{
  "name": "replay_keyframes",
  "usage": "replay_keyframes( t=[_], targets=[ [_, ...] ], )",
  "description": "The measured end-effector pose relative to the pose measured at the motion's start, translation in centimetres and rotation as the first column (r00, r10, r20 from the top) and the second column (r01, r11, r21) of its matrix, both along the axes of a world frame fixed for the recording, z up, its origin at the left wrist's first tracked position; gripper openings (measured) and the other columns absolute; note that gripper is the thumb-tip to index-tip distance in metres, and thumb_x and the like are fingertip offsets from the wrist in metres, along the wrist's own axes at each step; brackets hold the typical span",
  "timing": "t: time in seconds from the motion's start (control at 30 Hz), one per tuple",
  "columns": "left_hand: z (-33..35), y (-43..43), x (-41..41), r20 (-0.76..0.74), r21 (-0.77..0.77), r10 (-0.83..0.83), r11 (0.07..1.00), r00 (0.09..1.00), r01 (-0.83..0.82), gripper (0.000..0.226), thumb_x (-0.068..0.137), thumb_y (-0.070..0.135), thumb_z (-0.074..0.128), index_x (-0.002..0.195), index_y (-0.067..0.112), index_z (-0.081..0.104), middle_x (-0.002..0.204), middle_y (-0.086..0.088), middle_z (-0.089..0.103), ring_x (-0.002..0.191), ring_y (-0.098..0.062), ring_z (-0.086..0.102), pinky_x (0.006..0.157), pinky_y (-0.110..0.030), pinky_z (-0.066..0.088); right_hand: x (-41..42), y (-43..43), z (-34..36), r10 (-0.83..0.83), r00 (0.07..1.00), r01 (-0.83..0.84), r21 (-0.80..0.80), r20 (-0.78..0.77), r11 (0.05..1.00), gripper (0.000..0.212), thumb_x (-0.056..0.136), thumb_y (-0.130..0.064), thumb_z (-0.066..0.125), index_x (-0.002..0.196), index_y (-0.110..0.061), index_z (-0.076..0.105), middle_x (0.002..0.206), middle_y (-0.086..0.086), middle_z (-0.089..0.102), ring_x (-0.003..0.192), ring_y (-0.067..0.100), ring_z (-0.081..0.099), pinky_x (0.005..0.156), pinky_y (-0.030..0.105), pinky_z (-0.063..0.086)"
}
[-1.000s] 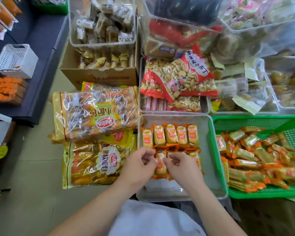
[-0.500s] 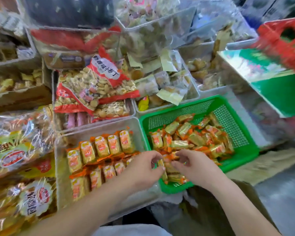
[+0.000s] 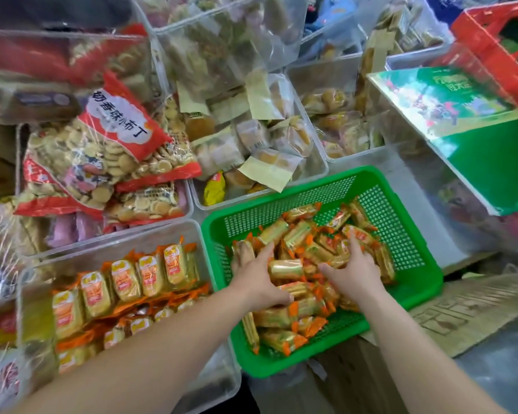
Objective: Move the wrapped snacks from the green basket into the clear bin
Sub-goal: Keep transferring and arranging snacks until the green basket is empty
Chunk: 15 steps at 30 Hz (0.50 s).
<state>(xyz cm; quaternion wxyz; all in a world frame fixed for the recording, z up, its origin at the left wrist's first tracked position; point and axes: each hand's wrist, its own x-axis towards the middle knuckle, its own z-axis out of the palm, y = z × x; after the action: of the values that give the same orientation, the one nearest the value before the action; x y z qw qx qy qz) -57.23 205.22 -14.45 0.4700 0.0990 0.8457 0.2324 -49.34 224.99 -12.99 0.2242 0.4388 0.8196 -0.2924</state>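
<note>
- While two rows of wrapped snacks (image 3: pixel 126 279) line the clear bin (image 3: pixel 114 243), most of the job looks undone.
- The green basket (image 3: pixel 401 228) alongside holds a loose heap.
- Left hand (image 3: pixel 254 276) and right hand (image 3: pixel 356 270), fingers spread, press that heap, gripping nothing.

The basket (image 3: pixel 386 216) sits just right of the bin (image 3: pixel 33 318), edge against edge. Wrapped snacks (image 3: pixel 305 243) lie heaped in the basket, with the left hand (image 3: pixel 256 276) and the right hand (image 3: pixel 355 270) side by side on top of the heap. In the bin, packs (image 3: pixel 126 279) stand in rows. Behind the bin lies a biscuit bag (image 3: pixel 102 150), and behind the basket is a tub of cakes (image 3: pixel 260 138). A flat box (image 3: pixel 461 130) leans at the back right.
</note>
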Motion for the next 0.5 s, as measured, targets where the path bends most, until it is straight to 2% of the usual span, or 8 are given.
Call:
replay_keyframes(
  t=[0.07, 0.13, 0.23, 0.37, 0.43, 0.5],
  targets=[
    [-0.4, 0.4, 0.5, -0.048, 0.01, 0.021, 1.0, 0.999, -0.021, 0.125, 0.067, 0.051, 0.091, 0.164, 0.043, 0.013, 0.172, -0.007, -0.013, 0.158, -0.044, -0.001, 0.128, -0.048, 0.019, -0.6, -0.4, -0.6, 0.076, 0.996, -0.077, 0.031, 0.046, 0.997, 0.087, 0.09, -0.057, 0.071, 0.161, -0.038, 0.025, 0.167, 0.012, 0.024, 0.151, 0.042, 0.025, 0.12, 0.052, 0.03],
    [-0.6, 0.6, 1.0, -0.12, 0.019, -0.004, 1.0, 0.993, 0.006, 0.112, 0.07, 0.05, 0.085, 0.162, 0.042, 0.022, 0.169, -0.004, 0.005, 0.152, -0.043, 0.016, 0.125, -0.046, 0.03, -1.1, -0.8, -0.7, 0.168, 0.986, -0.168, 0.01, -0.002, 0.986, 0.069, 0.092, -0.055, 0.068, 0.154, -0.039, 0.042, 0.164, 0.007, 0.029, 0.15, 0.037, 0.028, 0.119, 0.05, 0.033],
    [-0.8, 0.4, 1.0, -0.205, 0.0, -0.097, 0.995, 0.974, 0.099, 0.102, 0.072, 0.056, 0.075, 0.16, 0.042, 0.025, 0.16, -0.002, 0.021, 0.141, -0.039, 0.033, 0.117, -0.047, 0.04, -1.9, -0.9, -0.9, 0.277, 0.957, -0.284, -0.093, -0.086, 0.954, 0.06, 0.098, -0.049, 0.062, 0.154, -0.045, 0.04, 0.162, 0.005, 0.031, 0.153, 0.034, 0.026, 0.12, 0.05, 0.034],
    [-1.2, 0.4, 0.1, -0.141, -0.066, -0.219, 0.975, 0.966, 0.211, 0.115, 0.067, 0.069, 0.075, 0.161, 0.048, 0.012, 0.166, -0.003, 0.013, 0.143, -0.044, 0.035, 0.115, -0.052, 0.042, -2.9, -0.3, -2.0, 0.245, 0.962, -0.265, -0.203, -0.121, 0.943, 0.06, 0.101, -0.049, 0.055, 0.156, -0.049, 0.033, 0.17, 0.003, 0.02, 0.156, 0.03, 0.021, 0.124, 0.052, 0.027],
    [-1.0, 0.9, 0.0, -0.097, -0.09, -0.242, 0.968, 0.965, 0.234, 0.121, 0.068, 0.062, 0.082, 0.162, 0.048, 0.007, 0.171, -0.006, 0.003, 0.143, -0.047, 0.038, 0.113, -0.051, 0.045, -3.2, -0.4, -2.0, 0.221, 0.967, -0.245, -0.231, -0.124, 0.942, 0.055, 0.102, -0.045, 0.054, 0.154, -0.049, 0.036, 0.167, -0.001, 0.022, 0.153, 0.03, 0.026, 0.123, 0.054, 0.03],
    [-0.7, 1.5, 0.1, -0.08, -0.093, -0.196, 0.978, 0.977, 0.189, 0.116, 0.074, 0.046, 0.085, 0.162, 0.047, 0.009, 0.173, -0.007, 0.0, 0.141, -0.045, 0.046, 0.109, -0.046, 0.051, -3.1, -0.8, -1.6, 0.252, 0.955, -0.284, -0.227, -0.158, 0.932, 0.052, 0.104, -0.032, 0.053, 0.152, -0.047, 0.041, 0.159, -0.004, 0.033, 0.148, 0.028, 0.032, 0.119, 0.051, 0.036]
  ],
)
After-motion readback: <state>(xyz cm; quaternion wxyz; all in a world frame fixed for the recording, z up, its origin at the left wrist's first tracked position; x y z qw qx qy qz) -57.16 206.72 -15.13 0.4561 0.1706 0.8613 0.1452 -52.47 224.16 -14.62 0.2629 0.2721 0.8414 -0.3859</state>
